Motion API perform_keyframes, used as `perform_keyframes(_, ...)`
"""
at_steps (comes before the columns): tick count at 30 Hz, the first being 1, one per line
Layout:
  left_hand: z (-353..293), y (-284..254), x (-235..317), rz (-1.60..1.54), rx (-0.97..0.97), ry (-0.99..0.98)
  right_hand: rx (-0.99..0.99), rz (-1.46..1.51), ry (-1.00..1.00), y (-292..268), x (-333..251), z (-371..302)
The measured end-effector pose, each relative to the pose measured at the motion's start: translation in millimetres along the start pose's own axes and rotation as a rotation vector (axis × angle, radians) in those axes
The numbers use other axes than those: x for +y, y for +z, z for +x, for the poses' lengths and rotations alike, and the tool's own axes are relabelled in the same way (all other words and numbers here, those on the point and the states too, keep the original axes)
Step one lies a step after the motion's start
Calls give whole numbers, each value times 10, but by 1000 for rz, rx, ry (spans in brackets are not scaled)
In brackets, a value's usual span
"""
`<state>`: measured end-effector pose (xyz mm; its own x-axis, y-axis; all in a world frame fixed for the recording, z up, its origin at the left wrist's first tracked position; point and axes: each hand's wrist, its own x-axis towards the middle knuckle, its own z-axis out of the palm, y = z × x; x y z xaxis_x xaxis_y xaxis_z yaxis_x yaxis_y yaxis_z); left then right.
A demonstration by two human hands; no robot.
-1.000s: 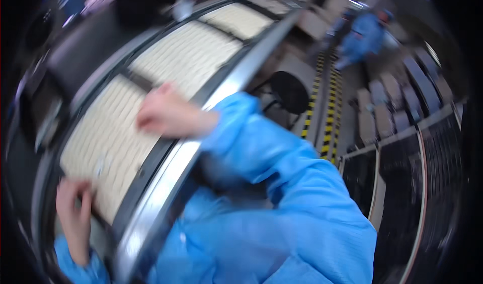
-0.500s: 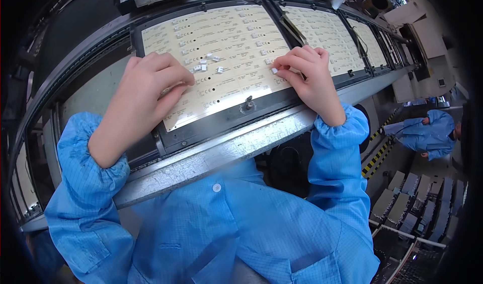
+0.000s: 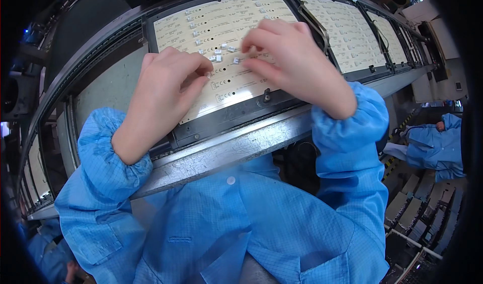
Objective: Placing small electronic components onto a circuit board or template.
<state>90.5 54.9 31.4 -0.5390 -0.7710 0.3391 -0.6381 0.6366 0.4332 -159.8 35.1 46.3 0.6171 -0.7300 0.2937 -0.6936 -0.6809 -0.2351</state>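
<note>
A cream circuit board panel [image 3: 221, 20] lies in a dark frame on a conveyor rail. Several small white components [image 3: 221, 50] sit loose on its middle. My left hand [image 3: 166, 90] rests on the panel's left part, thumb and forefinger pinched at a small white component [image 3: 208, 74]. My right hand [image 3: 294, 62] hovers over the panel's right part, fingertips curled down beside another small white piece [image 3: 235, 60]. Whether either hand actually grips a piece is hard to tell. Both arms wear blue sleeves.
A second cream panel [image 3: 347, 32] lies to the right in the same line. A grey metal rail [image 3: 226, 150] runs along the front. Another person in blue [image 3: 430, 145] sits at the right. Stacked trays [image 3: 412, 213] stand at the lower right.
The view steadied from a tilted blur onto the panel. Both hands moved inward toward the loose components at the panel's middle, fingers now pinching.
</note>
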Motion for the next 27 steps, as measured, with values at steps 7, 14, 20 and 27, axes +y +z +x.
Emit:
perform_keyframes(7, 16, 49, 11, 12, 86, 30, 41, 73, 20, 196, 1, 86)
perform_keyframes(14, 21, 23, 15, 4, 69, -16, 131, 286, 83, 85, 108, 73)
perform_keyframes(20, 15, 56, 12, 94, 94, 54, 153, 291, 96, 48, 81, 14)
perform_keyframes(27, 121, -35, 116, 247, 29, 48, 175, 384, 96, -99, 188, -162)
